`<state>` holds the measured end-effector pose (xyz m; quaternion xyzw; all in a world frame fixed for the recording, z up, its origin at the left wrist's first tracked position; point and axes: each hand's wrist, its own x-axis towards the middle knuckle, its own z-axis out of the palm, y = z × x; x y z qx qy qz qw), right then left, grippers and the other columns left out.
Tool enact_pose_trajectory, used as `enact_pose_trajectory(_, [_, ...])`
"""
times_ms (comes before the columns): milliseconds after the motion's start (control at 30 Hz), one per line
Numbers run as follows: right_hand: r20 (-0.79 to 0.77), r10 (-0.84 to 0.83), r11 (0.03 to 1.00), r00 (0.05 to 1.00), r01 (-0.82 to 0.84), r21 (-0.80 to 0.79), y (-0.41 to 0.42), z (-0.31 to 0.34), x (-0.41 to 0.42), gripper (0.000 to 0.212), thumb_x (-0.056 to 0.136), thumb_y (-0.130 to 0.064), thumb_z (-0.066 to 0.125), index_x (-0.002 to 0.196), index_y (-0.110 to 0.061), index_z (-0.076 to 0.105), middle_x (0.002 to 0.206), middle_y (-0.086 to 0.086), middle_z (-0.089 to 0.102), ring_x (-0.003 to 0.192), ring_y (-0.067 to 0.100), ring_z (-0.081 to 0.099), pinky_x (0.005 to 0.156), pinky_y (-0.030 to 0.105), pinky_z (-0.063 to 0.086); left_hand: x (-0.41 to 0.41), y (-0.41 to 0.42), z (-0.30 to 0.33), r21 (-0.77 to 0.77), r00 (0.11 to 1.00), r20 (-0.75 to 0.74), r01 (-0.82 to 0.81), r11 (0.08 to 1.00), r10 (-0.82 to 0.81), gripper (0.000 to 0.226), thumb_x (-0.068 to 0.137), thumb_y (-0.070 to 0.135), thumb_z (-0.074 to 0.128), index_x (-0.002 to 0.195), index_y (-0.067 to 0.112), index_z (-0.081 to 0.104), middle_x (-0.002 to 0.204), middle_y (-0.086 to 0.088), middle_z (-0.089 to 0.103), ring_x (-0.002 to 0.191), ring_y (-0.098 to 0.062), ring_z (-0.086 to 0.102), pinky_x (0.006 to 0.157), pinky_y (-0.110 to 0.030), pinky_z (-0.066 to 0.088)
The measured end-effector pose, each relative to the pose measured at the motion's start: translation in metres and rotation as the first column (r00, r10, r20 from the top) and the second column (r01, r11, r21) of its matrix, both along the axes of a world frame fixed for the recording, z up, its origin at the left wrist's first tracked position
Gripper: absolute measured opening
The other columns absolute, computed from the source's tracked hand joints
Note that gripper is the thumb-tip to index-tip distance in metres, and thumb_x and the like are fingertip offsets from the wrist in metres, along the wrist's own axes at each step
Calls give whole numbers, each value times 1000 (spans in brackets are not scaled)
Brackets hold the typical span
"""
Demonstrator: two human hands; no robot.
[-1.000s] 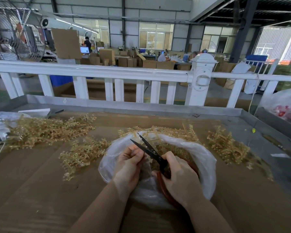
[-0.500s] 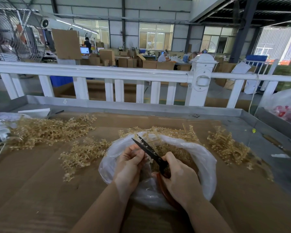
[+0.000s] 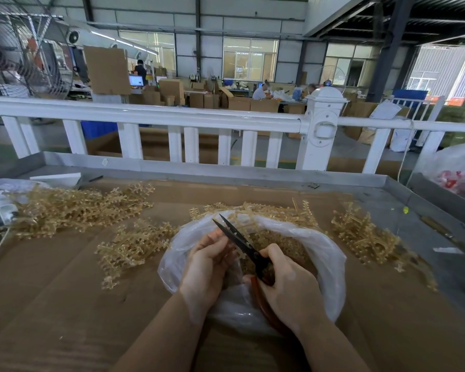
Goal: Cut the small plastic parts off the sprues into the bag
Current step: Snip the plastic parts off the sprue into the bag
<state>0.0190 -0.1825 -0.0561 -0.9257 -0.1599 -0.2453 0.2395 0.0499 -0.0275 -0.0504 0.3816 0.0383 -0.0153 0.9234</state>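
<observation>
Scissors (image 3: 238, 238) blades narrowed since before, hands unmoved over bag (image 3: 329, 260)

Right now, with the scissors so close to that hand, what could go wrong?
1. The scissors in the right hand have their blades slightly apart right beside the left hand fingers, so a snip could nick a finger.
2. The plastic bag rim lies loose just under the blades, so they might cut or snag it.
3. Cutting happens near the bag's left edge, so cut parts might drop onto the cardboard instead.
</observation>
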Motion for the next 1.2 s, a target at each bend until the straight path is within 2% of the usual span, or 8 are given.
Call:
enact_pose_trajectory(167, [25,12,1000,1000,-12,23,0,1,-1,41,74,-54,71,98,-24,56,81,-13,66,74,2,61,59,4,33,2,-1,-2,-6,999,-41,-35,999,35,11,90,-1,53,94,4,61,85,-10,65,72,-15,62,64,-21,57])
enact_pose_trajectory(300, [37,21,1000,999,-21,2,0,0,0,43,77,-57,66,103,-23,57,88,-11,67,82,5,63,65,16,49,1,-4,1,10,997,-40,-60,998,60,14,93,-5,47,92,2,59,83,-11,62,70,-16,59,61,-19,56])
enact_pose_trajectory(400, [35,20,999,999,-19,-26,-1,0,1,47,80,-59,61,110,-24,56,95,-9,67,89,8,62,72,19,50,0,-4,2,6,997,-39,-64,998,64,14,93,-6,46,95,0,59,85,-13,62,72,-17,58,61,-19,55])
enact_pose_trajectory(533, [28,32,998,999,-31,-48,0,0,1,50,81,-60,58,114,-22,55,97,-8,65,92,9,60,77,21,50,-3,-5,4,51,999,-20,-48,998,49,20,93,-6,44,83,1,61,72,-9,63,60,-12,60,58,-19,54])
enact_pose_trajectory(700, [24,36,999,999,-35,-31,1,1,2,44,81,-55,63,107,-20,55,86,-8,65,80,10,63,67,19,47,-4,-4,4,35,999,-10,-41,999,42,24,93,-7,45,80,2,62,64,-6,66,54,-10,62,57,-19,55])
enact_pose_trajectory(833, [38,45,999,998,-45,-14,3,1,2,43,81,-54,65,104,-19,54,84,-7,67,77,9,65,65,21,52,-3,-2,3,4,999,-25,-32,999,33,17,91,-7,47,86,0,62,65,-7,65,55,-11,63,56,-20,55])
enact_pose_trajectory(1067, [54,20,1000,998,-20,0,2,0,2,47,78,-55,67,107,-19,58,87,-9,68,80,7,64,66,16,48,-3,-1,3,-13,1000,26,-11,1000,11,16,85,-7,49,92,2,61,75,-12,67,64,-18,68,56,-26,56])
enact_pose_trajectory(1200, [54,10,1000,998,-10,0,2,0,1,46,77,-54,70,106,-20,59,88,-7,69,81,9,66,66,23,53,-4,0,6,8,1000,-13,14,1000,-14,18,86,10,52,97,4,66,85,-12,72,74,-21,71,60,-26,56])
